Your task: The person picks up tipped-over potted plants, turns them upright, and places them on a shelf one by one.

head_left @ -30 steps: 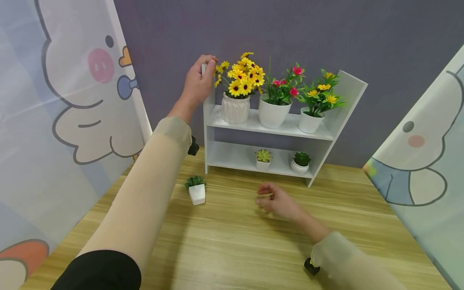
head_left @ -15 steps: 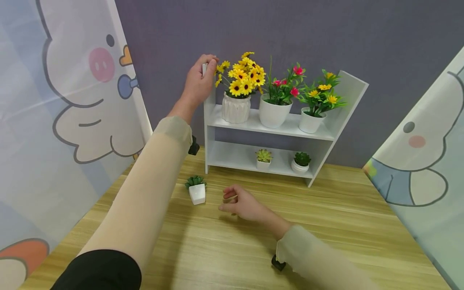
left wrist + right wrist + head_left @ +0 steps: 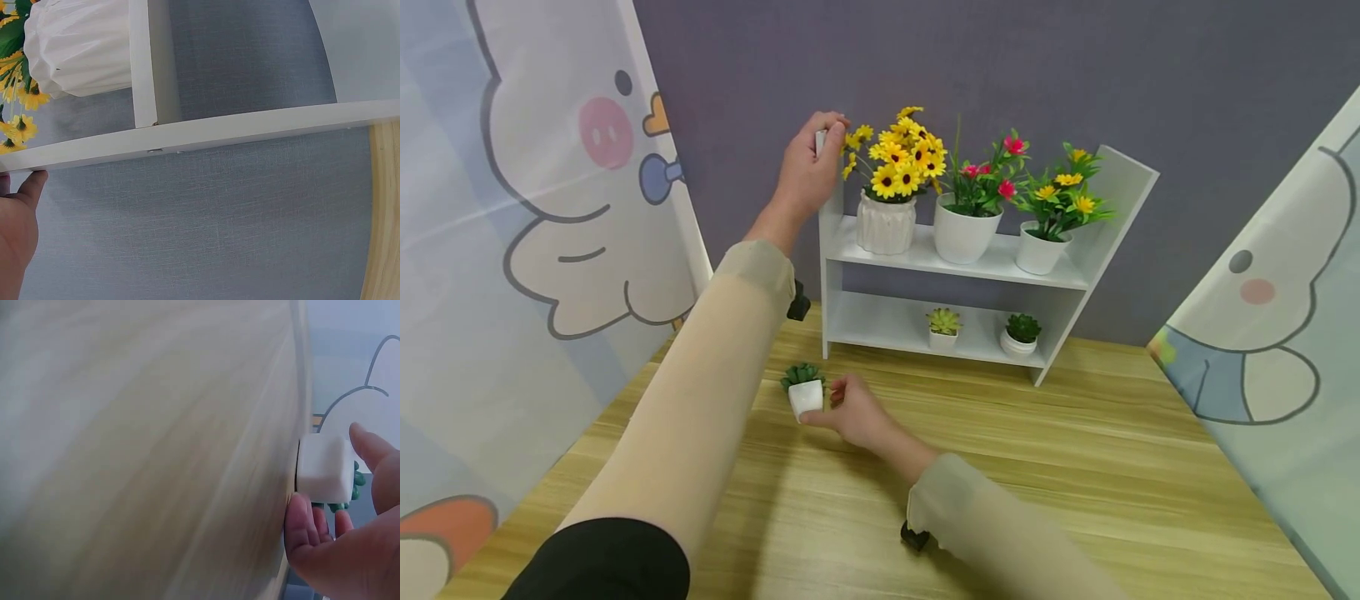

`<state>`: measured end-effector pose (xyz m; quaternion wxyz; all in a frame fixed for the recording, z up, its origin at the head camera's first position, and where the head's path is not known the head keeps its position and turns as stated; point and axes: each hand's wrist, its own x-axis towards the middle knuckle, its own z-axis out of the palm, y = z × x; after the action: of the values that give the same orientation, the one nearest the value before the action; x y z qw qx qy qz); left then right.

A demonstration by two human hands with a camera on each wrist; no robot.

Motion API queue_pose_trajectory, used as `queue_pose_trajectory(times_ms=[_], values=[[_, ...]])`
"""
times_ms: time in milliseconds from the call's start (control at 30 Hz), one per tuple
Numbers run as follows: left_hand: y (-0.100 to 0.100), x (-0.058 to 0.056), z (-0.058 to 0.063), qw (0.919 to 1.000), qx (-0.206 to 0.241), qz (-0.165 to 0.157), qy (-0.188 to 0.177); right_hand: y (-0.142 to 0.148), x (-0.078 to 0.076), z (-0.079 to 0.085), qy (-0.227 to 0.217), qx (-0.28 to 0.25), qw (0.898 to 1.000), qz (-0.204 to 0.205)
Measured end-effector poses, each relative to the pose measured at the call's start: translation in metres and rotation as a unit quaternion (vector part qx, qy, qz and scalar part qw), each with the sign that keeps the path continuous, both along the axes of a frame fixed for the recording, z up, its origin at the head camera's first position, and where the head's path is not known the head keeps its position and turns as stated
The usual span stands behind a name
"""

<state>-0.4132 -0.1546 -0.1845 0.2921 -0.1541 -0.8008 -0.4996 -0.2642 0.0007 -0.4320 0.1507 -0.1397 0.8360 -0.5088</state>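
My left hand [image 3: 808,167] grips the top of the left side panel of a white two-tier shelf [image 3: 895,265]. In the left wrist view, the thumb [image 3: 34,186] presses against that panel's edge. On the table left of centre stands a small potted succulent [image 3: 806,396], dark green in a square white pot. My right hand [image 3: 855,414] is at its right side, thumb in front of the pot and the other fingers beside it. The right wrist view shows thumb and fingers spread on either side of the white pot [image 3: 325,469]; whether they touch it, I cannot tell.
The upper tier holds yellow flowers in a ribbed pot [image 3: 886,225], a red-flowered plant [image 3: 966,233] and a yellow-flowered plant [image 3: 1041,250]. A light green succulent [image 3: 943,327] and a dark one [image 3: 1021,333] sit below. Cartoon-printed panels [image 3: 572,208] flank the wooden table [image 3: 1075,467].
My right hand has moved left across the table, from in front of the shelf to the potted succulent. The left hand has stayed on the shelf's side panel.
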Motion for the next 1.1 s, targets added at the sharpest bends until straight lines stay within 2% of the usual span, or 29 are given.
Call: queue_pose_trajectory(times_ms=[400,667,967,1100], values=[[-0.003,0.001,-0.003,1.0,0.004,-0.001,-0.004,-0.018,-0.002,-0.006,0.013,-0.017,1.0,-0.017],[-0.002,0.001,-0.002,1.0,0.003,-0.003,0.002,-0.007,-0.005,-0.004,0.003,-0.007,1.0,-0.011],[0.001,-0.004,0.001,1.0,0.002,-0.006,-0.001,0.007,-0.012,0.002,0.012,0.003,1.0,-0.003],[-0.001,-0.005,0.002,0.9999,0.009,-0.007,-0.005,0.006,-0.014,0.003,0.037,0.021,0.999,-0.002]])
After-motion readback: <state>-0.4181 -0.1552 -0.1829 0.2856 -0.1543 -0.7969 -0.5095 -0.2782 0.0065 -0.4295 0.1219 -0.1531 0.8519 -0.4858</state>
